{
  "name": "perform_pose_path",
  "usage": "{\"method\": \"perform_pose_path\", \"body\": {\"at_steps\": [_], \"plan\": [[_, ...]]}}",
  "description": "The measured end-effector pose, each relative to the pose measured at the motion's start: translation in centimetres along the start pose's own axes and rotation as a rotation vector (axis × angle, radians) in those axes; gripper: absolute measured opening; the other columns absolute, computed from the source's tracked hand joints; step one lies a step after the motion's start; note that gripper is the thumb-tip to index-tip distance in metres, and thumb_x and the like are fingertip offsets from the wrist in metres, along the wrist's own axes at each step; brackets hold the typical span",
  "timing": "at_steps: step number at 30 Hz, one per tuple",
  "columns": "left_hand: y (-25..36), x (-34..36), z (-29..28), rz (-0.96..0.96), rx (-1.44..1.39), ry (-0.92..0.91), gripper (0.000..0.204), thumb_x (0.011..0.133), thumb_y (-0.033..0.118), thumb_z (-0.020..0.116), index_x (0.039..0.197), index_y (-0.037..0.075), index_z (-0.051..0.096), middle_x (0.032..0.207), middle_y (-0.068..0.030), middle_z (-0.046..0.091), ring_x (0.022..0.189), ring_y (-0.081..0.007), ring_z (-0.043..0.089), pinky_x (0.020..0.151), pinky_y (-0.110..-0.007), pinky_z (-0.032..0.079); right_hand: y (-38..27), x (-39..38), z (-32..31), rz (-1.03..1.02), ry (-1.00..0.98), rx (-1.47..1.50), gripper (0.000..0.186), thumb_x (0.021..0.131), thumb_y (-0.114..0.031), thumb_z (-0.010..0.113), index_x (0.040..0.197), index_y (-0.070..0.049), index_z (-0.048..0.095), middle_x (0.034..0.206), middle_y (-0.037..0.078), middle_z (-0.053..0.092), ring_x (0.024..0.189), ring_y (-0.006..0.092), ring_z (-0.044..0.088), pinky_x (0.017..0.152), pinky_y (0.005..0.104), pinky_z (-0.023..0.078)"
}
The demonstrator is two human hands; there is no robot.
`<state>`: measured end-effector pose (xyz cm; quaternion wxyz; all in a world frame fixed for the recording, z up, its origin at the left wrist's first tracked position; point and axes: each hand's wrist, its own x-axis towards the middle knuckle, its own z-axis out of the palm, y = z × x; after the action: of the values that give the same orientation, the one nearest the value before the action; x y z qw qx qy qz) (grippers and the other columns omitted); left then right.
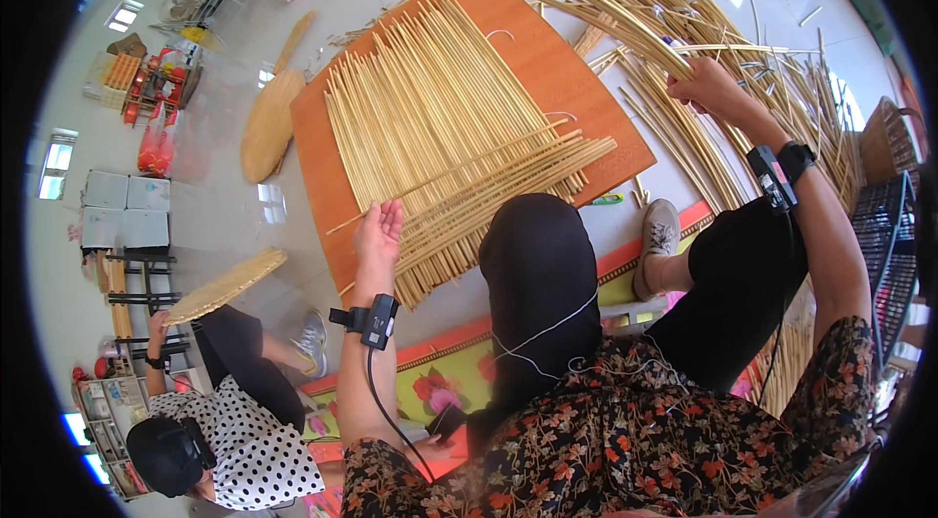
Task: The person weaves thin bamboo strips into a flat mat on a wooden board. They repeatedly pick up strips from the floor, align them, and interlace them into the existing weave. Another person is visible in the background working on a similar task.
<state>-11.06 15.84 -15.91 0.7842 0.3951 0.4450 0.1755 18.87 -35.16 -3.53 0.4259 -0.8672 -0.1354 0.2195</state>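
A row of pale straw-coloured stalks [420, 98] lies side by side on an orange-brown board [601, 103]. Across their near ends rests a looser layer of crosswise stalks [518, 178]. My left hand [379, 235] is palm up at the left end of these, its fingers loosely bent and apart, with a single stalk passing by the fingertips. I see nothing gripped in it. Off to the right, my right hand [705, 88] is closed around a bundle of long stalks [635, 33], which points up and left above the board's far right corner.
A heap of loose stalks [684, 5] covers the floor at far right. A green cutter [608, 199] lies near my foot. At right stand a wicker basket [887, 139] and a dark blue crate [877, 239]. At left, another person [259, 430] holds a flat woven piece [230, 285].
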Motion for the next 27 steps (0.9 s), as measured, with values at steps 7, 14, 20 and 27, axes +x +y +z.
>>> {"method": "perform_pose_path", "body": {"at_steps": [7,14,20,27], "plan": [[-0.4,0.3,-1.1,-0.111,-0.012,0.025,0.018,0.098,0.015,0.065,0.104,-0.001,0.061,0.098,-0.0126,0.069,0.091,-0.0230,0.072,0.078,-0.032,0.064,-1.5,0.0,0.5,0.017,-0.024,-0.003,0.010,0.084,-0.011,0.071,0.087,-0.003,0.064,0.065,-0.002,0.058,0.051,0.0050,0.049,0.046,0.0231,0.040],[1.4,-2.9,2.2,-0.029,0.337,-0.174,0.013,0.098,0.015,0.064,0.102,0.003,0.065,0.096,-0.0081,0.070,0.081,-0.0185,0.071,0.068,-0.026,0.061,-1.9,-0.3,0.5,0.016,-0.026,-0.001,0.011,0.085,-0.011,0.071,0.089,-0.003,0.065,0.067,-0.001,0.059,0.051,0.0042,0.050,0.046,0.0221,0.040],[-1.7,-0.7,7.2,0.739,1.234,-0.412,0.026,0.096,0.011,0.062,0.119,0.002,0.068,0.115,-0.0111,0.070,0.096,-0.0242,0.069,0.084,-0.033,0.055,-2.9,-0.1,1.6,-0.005,-0.041,-0.027,0.012,0.086,-0.014,0.072,0.090,-0.004,0.068,0.066,-0.001,0.061,0.050,0.0040,0.050,0.044,0.0206,0.038],[-2.9,-0.8,9.7,0.737,1.571,-0.628,0.024,0.093,0.012,0.063,0.113,0.002,0.071,0.112,-0.0147,0.068,0.107,-0.0286,0.066,0.095,-0.035,0.050,-4.7,-0.8,2.5,-0.017,-0.227,0.057,0.022,0.086,-0.023,0.072,0.095,-0.003,0.070,0.067,-0.001,0.062,0.053,0.0056,0.053,0.049,0.0240,0.042]]}}
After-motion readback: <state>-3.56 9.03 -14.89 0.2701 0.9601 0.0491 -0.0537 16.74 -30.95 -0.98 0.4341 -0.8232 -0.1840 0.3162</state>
